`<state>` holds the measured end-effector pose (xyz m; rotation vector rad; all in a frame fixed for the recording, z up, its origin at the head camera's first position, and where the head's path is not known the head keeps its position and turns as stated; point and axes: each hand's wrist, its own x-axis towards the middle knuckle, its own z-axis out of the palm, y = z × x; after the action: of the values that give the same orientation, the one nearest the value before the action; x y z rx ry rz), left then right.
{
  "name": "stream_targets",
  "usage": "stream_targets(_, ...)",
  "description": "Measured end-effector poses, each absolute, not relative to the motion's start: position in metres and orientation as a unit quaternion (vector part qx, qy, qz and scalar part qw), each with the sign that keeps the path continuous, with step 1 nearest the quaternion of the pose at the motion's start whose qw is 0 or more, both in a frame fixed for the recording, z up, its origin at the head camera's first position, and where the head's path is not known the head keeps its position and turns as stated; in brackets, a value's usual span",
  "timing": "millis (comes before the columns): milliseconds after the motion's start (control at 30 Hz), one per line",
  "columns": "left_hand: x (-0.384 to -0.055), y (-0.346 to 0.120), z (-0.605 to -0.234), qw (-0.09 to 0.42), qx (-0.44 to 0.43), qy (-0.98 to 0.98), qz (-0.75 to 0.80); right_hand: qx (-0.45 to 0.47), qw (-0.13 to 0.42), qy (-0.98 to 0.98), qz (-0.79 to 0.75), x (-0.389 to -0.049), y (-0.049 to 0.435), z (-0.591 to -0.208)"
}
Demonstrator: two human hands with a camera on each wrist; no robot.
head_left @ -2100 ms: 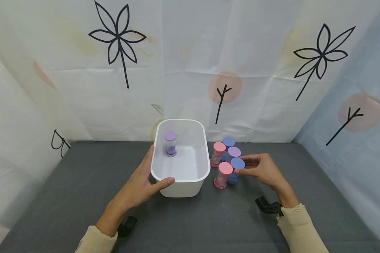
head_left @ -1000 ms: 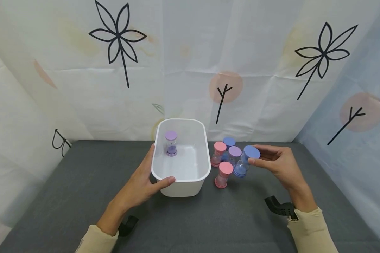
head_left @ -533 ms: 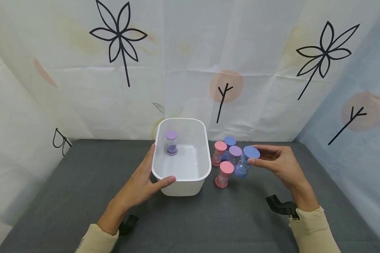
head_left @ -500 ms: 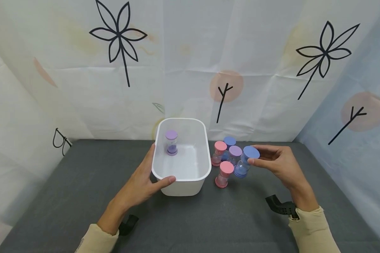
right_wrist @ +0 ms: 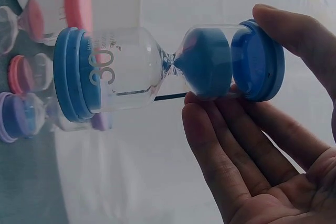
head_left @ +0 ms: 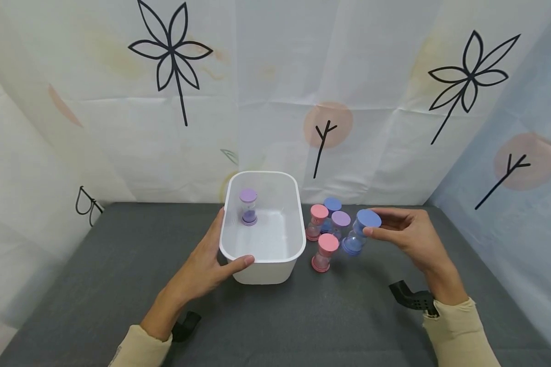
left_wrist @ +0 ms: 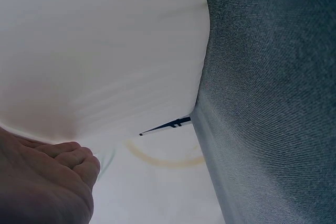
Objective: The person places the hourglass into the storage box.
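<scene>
My right hand (head_left: 415, 237) pinches a blue-capped sand timer (right_wrist: 131, 69) near its top cap, thumb on one side and fingers on the other. The timer leans in the head view and looks raised off the table; it bears a printed "30". Two pink timers (head_left: 327, 244) (head_left: 319, 213), a purple timer (head_left: 341, 220) and another blue timer (head_left: 332, 204) stand close by on its left. My left hand (head_left: 204, 270) holds a white bin (head_left: 264, 275) at its near left corner, thumb along the front rim, fingers against the side wall. Inside stands one purple timer (head_left: 248, 206).
A dark grey cloth (head_left: 294, 326) covers the table. White printed fabric (head_left: 266, 76) hangs behind it and along the sides. The remaining timers stand between the bin's right side and my right hand.
My right hand has taken the near blue timer out of the cluster, moving it right and slightly up, with a tilt. The left hand and bin stay where they were.
</scene>
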<state>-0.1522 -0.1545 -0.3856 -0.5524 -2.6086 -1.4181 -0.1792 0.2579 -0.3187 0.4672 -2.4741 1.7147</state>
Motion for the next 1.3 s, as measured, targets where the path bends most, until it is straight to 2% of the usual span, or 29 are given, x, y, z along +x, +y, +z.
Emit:
stream_targets(367,-0.152,-0.155,-0.385,0.060,-0.180,-0.865,-0.464,0.181,0.056,-0.823,0.535,-0.178,0.247,-0.283)
stream_targets(767,-0.153,-0.155,-0.387,0.063,-0.188,-0.862,-0.467,0.217,0.048,-0.815,0.536,-0.190,0.201,-0.250)
stream_targets(1067,-0.153,-0.154,-0.386,0.067,-0.195,-0.856,-0.475,0.259,-0.004,-0.778,0.572,-0.211,0.151,-0.238)
stream_targets(1300,-0.154,-0.153,-0.385,0.063,-0.196,-0.853,-0.480,0.275,-0.024,-0.755,0.595,-0.228,0.115,-0.241)
